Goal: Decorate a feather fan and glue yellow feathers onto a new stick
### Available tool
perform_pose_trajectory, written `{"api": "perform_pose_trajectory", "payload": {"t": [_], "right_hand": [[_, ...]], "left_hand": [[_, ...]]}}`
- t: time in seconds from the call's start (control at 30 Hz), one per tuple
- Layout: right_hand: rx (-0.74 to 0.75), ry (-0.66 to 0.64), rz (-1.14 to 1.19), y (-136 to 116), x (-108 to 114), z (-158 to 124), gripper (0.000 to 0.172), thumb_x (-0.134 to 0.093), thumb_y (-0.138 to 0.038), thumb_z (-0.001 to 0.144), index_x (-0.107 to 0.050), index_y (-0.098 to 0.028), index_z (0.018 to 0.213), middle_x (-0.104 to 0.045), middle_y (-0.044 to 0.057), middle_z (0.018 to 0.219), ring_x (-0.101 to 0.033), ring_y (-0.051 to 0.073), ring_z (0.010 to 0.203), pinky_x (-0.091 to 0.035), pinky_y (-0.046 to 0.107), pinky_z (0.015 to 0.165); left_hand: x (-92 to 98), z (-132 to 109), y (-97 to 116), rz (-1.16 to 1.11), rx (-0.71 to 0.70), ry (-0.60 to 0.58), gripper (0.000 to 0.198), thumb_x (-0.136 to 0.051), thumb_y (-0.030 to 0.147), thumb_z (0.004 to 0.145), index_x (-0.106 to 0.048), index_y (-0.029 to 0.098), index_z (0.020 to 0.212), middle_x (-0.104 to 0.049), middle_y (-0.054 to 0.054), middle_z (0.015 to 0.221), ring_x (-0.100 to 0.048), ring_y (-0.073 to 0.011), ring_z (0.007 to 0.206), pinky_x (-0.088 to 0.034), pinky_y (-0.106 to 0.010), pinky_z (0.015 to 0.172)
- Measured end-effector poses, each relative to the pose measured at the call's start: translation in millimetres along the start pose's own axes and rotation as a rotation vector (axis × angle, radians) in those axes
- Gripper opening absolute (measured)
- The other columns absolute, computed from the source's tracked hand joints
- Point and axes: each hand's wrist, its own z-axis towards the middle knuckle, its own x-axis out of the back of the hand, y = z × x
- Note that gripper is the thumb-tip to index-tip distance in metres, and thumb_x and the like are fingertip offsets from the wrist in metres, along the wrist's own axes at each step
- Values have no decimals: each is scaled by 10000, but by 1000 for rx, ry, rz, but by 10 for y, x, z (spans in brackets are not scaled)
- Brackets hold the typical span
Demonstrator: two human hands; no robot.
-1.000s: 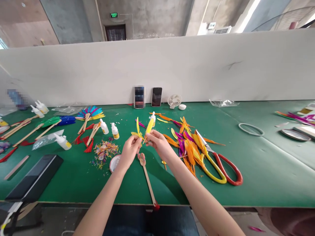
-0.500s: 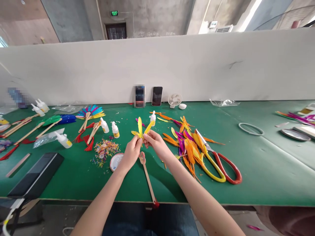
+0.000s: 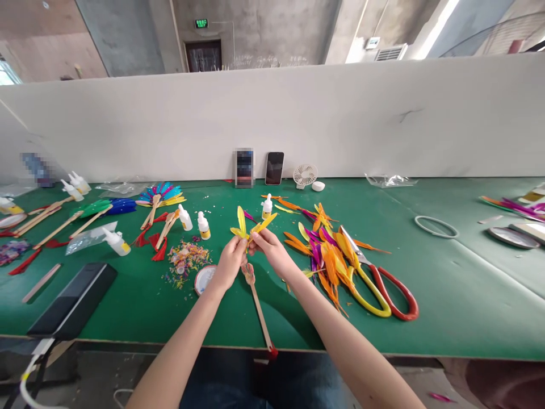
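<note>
Yellow feathers (image 3: 242, 219) are pinched at their base in my left hand (image 3: 231, 259), whose fingers are closed. My right hand (image 3: 269, 247) is closed on another yellow feather (image 3: 265, 222), held close against the left thumb. The feathers spread upward and outward above my fingertips. Just below my hands lies a wooden stick (image 3: 260, 315) with a wider, speckled head and a red end at the table edge. A white round lid (image 3: 204, 279) lies by my left wrist, partly hidden. Orange, yellow and purple feathers (image 3: 327, 255) are heaped right of my right hand.
Scissors (image 3: 378, 287) with red and yellow handles lie against the heap. Small glue bottles (image 3: 204, 227) and colourful scraps (image 3: 187, 258) are on the left, with finished feather fans (image 3: 158, 196) and a black box (image 3: 72, 301). Phones (image 3: 275, 168) and a small fan (image 3: 305, 176) stand behind.
The feather in my right hand has tilted further right and its base sits a little lower. The whole view has shifted slightly; other things stay in place.
</note>
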Motion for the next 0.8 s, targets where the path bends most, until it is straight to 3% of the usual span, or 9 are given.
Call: {"api": "perform_pose_trajectory", "payload": {"t": [0.13, 0.3, 0.47, 0.8], "right_hand": [[-27, 17, 22, -19, 10, -3, 353, -591, -523, 609, -465, -195, 639, -489, -43, 578, -500, 104, 546, -425, 278, 608], [-18, 69, 27, -58, 29, -8, 331, -577, -510, 624, -456, -202, 648, -485, -49, 574, -498, 104, 545, -421, 272, 594], [25, 57, -9, -83, 36, -16, 296, -557, -476, 660, -439, -206, 641, -434, -60, 563, -455, 90, 532, -393, 247, 559], [84, 107, -88, -28, 40, -18, 291, -539, -463, 686, -413, -207, 629, -437, -53, 567, -452, 99, 546, -385, 248, 558]], "left_hand": [[-34, 4, 27, -122, 25, -66, 304, -554, 440, 683, -410, 177, 631, -355, 84, 485, -245, -23, 369, -214, -184, 378], [-18, 5, 91, 20, -79, -69, 311, -527, 441, 704, -380, 183, 612, -360, 83, 475, -330, -41, 400, -259, -191, 415], [9, 11, 106, 104, -46, -146, 285, -544, 435, 689, -421, 178, 676, -406, 79, 503, -350, -45, 400, -261, -195, 409], [-8, 22, 57, 203, -24, -63, 240, -482, 392, 751, -425, 184, 648, -362, 89, 403, -346, -65, 363, -263, -212, 420]]}}
